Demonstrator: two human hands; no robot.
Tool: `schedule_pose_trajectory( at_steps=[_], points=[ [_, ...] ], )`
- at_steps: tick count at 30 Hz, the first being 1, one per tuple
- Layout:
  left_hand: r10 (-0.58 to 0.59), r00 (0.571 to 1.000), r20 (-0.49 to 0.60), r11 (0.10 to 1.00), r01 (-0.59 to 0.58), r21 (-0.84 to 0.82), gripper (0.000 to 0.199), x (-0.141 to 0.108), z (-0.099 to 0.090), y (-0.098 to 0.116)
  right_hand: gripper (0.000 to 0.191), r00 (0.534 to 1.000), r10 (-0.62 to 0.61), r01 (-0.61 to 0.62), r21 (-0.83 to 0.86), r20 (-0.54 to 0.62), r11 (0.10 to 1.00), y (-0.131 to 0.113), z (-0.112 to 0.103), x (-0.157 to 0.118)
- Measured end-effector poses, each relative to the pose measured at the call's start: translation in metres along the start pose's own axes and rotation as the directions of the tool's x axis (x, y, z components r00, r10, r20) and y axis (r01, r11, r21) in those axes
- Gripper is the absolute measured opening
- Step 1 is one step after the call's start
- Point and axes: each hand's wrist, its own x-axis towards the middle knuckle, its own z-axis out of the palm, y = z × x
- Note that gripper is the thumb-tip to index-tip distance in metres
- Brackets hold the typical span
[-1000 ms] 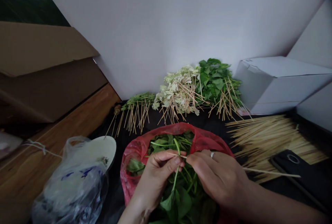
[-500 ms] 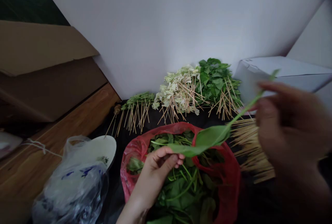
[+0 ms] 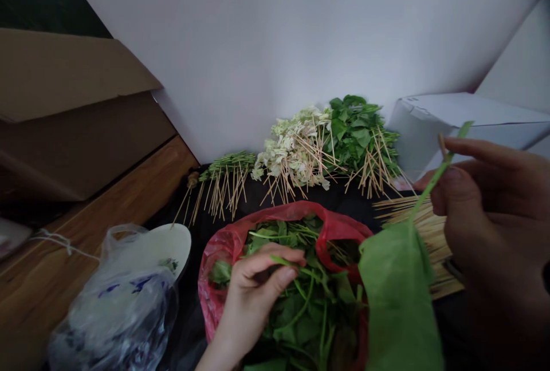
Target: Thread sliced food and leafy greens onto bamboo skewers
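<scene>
My right hand (image 3: pixel 485 199) pinches the stem of a broad green leaf (image 3: pixel 399 291), which hangs down over the right side of a red plastic bag. A thin tan tip (image 3: pixel 442 145), like the end of a skewer, shows beside the stem at my right fingertips. My left hand (image 3: pixel 258 288) is over the bag's opening, thumb and forefinger closed around a thin green stem (image 3: pixel 281 260). Leafy greens (image 3: pixel 301 319) fill the red plastic bag (image 3: pixel 217 245). Bamboo skewers (image 3: pixel 433 233) lie in a bundle behind my right hand.
Along the wall lie skewered green stems (image 3: pixel 230 162), pale leafy vegetable skewers (image 3: pixel 296 142) and skewered dark greens (image 3: pixel 356 130). At left are a white bowl (image 3: pixel 183 239), a clear plastic bag (image 3: pixel 116 302) and a cardboard box (image 3: pixel 77 147). A white box (image 3: pixel 468 113) stands at right.
The leaf's tip has left my left hand, and the leaf now hangs from my right hand, farther right. My left hand has stayed over the bag, slightly lower.
</scene>
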Motion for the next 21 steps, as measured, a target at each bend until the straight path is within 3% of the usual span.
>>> schedule_pose_trajectory(
  at_steps=[2,4,7,10,12,14,16,19,21],
  points=[
    [0.005,0.989,-0.148,0.97,-0.04,-0.238,0.016,0.004,-0.005,0.005,0.033,0.998,0.06,-0.06,0.014,-0.015,0.998,0.001,0.0,0.002],
    [-0.047,0.971,-0.235,0.879,-0.071,-0.472,0.026,0.01,-0.011,0.011,0.033,0.997,0.081,-0.081,0.026,-0.013,0.996,0.001,0.001,0.004],
    [-0.162,0.962,-0.219,0.694,-0.046,-0.718,0.03,0.019,-0.018,0.018,0.031,0.998,0.058,-0.057,0.049,-0.019,0.997,0.003,0.004,0.004],
    [-0.231,0.964,-0.132,0.549,0.018,-0.836,0.029,0.023,-0.021,0.018,0.03,0.999,0.031,-0.03,0.082,-0.019,0.996,0.005,0.005,0.003],
    [-0.282,0.954,-0.102,0.559,0.076,-0.826,0.029,0.022,-0.019,0.014,0.035,0.998,0.029,-0.035,0.126,0.054,0.991,0.005,0.005,0.001],
    [-0.337,0.938,-0.081,0.634,0.163,-0.756,0.031,0.019,-0.014,0.008,0.044,0.985,0.003,-0.03,0.152,0.174,0.988,0.001,0.004,-0.002],
    [-0.369,0.928,-0.055,0.708,0.242,-0.663,0.032,0.015,-0.008,0.002,0.037,0.952,-0.089,0.057,0.114,0.293,0.992,-0.006,0.004,-0.007],
    [-0.359,0.933,-0.037,0.771,0.274,-0.574,0.027,0.011,-0.001,-0.006,0.013,0.853,-0.212,0.182,0.108,0.478,0.977,-0.019,0.009,-0.018],
    [-0.34,0.94,-0.036,0.795,0.267,-0.545,0.023,0.009,0.0,-0.009,0.01,0.752,-0.251,0.151,0.211,0.61,0.966,-0.027,0.014,-0.026]
  ],
)
